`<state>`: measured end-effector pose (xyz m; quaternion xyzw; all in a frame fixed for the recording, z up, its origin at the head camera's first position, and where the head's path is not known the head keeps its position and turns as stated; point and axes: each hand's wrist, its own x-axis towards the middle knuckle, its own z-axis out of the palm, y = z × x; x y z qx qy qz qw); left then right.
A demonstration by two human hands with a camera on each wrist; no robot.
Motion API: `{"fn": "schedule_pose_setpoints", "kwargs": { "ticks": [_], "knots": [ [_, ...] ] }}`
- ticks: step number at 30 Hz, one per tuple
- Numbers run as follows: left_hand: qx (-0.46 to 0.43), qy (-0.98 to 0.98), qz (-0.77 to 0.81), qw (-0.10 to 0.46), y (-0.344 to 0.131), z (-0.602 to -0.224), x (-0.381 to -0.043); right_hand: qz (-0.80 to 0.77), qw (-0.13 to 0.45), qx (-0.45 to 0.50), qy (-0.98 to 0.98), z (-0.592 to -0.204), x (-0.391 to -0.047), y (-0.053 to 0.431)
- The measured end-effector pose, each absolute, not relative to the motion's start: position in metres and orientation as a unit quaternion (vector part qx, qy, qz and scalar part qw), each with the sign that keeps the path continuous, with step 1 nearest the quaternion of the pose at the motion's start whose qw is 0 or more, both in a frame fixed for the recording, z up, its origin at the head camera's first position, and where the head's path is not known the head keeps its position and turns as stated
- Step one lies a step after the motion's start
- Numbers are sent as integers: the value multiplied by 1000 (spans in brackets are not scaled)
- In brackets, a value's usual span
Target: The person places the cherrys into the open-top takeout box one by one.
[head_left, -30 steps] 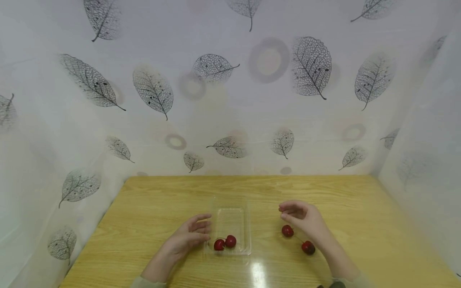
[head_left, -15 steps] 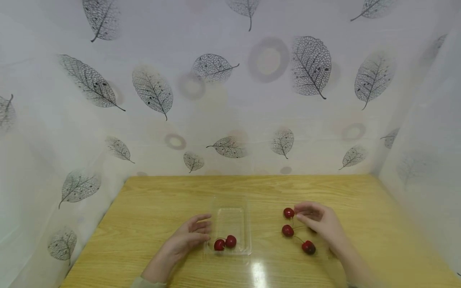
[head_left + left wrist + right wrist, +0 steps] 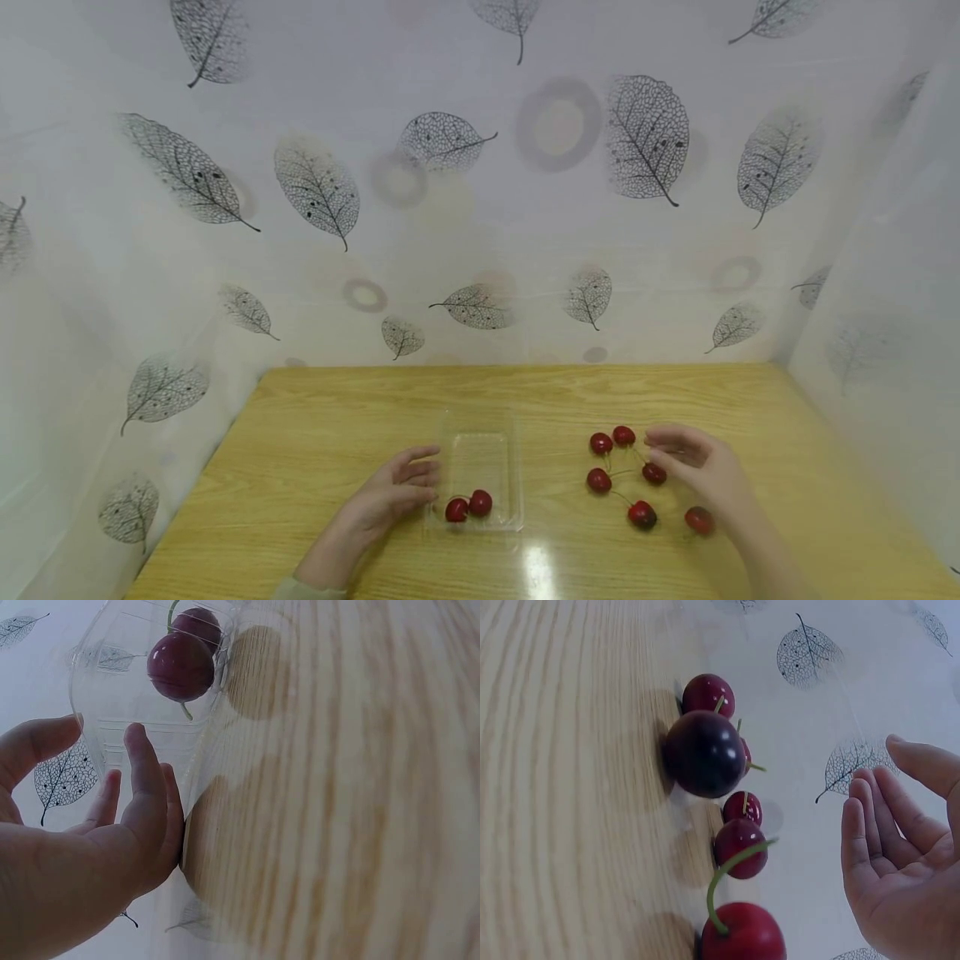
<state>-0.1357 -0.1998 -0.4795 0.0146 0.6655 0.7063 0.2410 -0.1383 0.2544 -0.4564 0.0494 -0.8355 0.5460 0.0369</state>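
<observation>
A clear plastic box (image 3: 480, 467) lies on the table with two dark red cherries (image 3: 480, 502) in its near end. My left hand (image 3: 390, 492) is at the box's left side, fingers loosely extended; in the left wrist view the thumb (image 3: 45, 742) comes right at the rim. To the right, several stemmed cherries (image 3: 642, 515) lie loose on the wood. Just beside them hovers my right hand (image 3: 701, 467), nothing between its fingers. The right wrist view shows its palm (image 3: 915, 877) turned toward the cherries, apart from them.
The wooden table (image 3: 337, 408) ends against a whitish sheet (image 3: 495, 225) printed with leaf skeletons, which also rises along both sides. A bright glare spot (image 3: 537, 571) shines at the near middle of the table.
My right hand has moved to the right, away from over the cherries, and more of them have come into sight. The left hand and the box have stayed put.
</observation>
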Motion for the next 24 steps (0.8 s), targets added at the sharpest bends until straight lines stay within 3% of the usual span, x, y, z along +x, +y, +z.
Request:
{"fn": "schedule_pose_setpoints", "kwargs": {
  "ticks": [24],
  "knots": [
    [14,663,709,239,-201,-480,-137,484,26,9,-875,-478,-115,287]
  ]
}}
